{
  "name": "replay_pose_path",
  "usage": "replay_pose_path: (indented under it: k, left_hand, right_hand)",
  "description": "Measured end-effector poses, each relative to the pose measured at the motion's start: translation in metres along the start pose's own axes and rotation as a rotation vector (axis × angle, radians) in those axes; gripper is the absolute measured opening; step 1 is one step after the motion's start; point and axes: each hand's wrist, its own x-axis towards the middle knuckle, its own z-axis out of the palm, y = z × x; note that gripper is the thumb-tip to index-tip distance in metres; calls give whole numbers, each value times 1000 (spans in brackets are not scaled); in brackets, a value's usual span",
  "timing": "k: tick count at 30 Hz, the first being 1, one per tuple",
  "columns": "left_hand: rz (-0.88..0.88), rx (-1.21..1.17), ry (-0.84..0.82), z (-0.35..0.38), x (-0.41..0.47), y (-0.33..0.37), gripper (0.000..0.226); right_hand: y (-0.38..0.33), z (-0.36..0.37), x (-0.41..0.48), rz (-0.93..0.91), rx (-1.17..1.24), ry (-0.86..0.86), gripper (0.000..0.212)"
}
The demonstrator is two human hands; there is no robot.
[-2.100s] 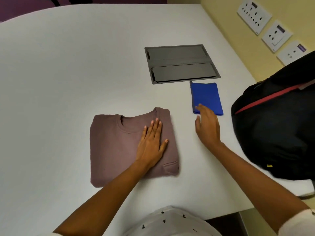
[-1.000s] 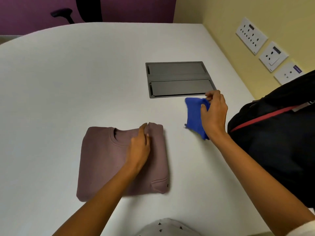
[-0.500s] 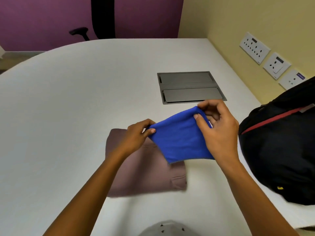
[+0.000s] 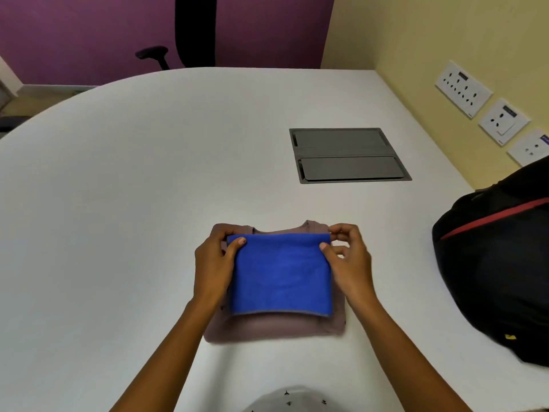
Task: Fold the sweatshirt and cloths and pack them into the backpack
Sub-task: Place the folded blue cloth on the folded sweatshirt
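While both our hands pinch the blue cloth [image 4: 282, 278] by its far corners, it sits spread flat over the folded sweatshirt [image 4: 276, 330]. Left hand [image 4: 212, 269]: thumb on top of the far-left corner, fingers [image 4: 218, 234] curled round the edge behind it. Right hand [image 4: 349, 263]: thumb on top near the far-right corner, fingers [image 4: 346, 230] curled, tips meeting the cloth at that corner. So both sets of fingers are pinching cloth, not spread.

We cannot tell if the cloth's near edge rests on the sweatshirt or hangs just above it; it casts a shadow there. The sweatshirt is mauve, folded to a rectangle, collar away from us, lying on the white worktop [image 4: 148, 188] right in front of us. The cloth covers most of it: a collar strip shows past the far edge, a band shows along the near edge.

The backpack [image 4: 499, 278], black with a red stripe, sits on the worktop at our right, well apart from the sweatshirt. We cannot tell whether it is unzipped.

A grey hatch [image 4: 347, 154] is set into the worktop beyond the sweatshirt, to the right. Wall sockets [image 4: 463, 89] are on the yellow wall. A black chair [image 4: 194, 31] stands past the far edge.
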Motion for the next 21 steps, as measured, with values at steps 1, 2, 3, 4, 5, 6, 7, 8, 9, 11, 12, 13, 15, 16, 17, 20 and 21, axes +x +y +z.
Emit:
replay_pose_path:
  k: [1,2,3,4,5,6,7,8,9,11,12,13,15,16,17,20,21]
  left_hand:
    - [-29,23,18,4,0,-7,4]
    - [-58,49,28,9,0,-15,3]
    - [-86,67,37,13,1,-22,3]
    - [-106,76,44,17,2,-29,4]
    - [-122,78,50,20,3,-34,4]
    - [-128,79,59,23,5,-38,3]
    - [-125,84,70,26,6,-40,3]
    - [-104,104,83,28,8,-41,9]
    - [-64,139,87,29,9,-43,15]
    - [31,228,80,30,11,-45,26]
    - [65,263,71,31,11,-46,31]
    - [95,287,55,33,10,-46,34]
    - [185,394,-30,38,3,-49,42]
    - [248,492,-106,44,-4,-54,48]
    - [300,585,-185,49,-11,-60,54]
    - [284,731,-317,56,-28,-86,61]
    - [267,763,-329,56,-31,-94,62]
  right_hand:
    - [9,7,4,10,-47,-7,29]
    - [18,13,8,15,-88,-10,29]
    - [26,18,11,17,-122,-7,29]
    - [32,23,14,16,-147,1,29]
    - [37,27,16,12,-160,10,28]
    - [41,31,19,4,-161,20,29]
    - [44,34,20,-12,-156,25,29]
    - [47,37,21,-35,-164,27,31]
    - [51,40,20,-68,-205,28,35]
    - [60,43,15,-162,-357,24,45]
    - [62,44,10,-218,-432,2,48]
    - [64,47,5,-278,-499,-48,50]
    - [72,54,-5,-416,-660,-185,56]
    - [79,58,-9,-463,-759,-247,60]
    - [85,62,-13,-480,-856,-289,64]
    - [101,61,-21,-404,-1014,-303,69]
    - [104,59,-23,-385,-1035,-294,72]
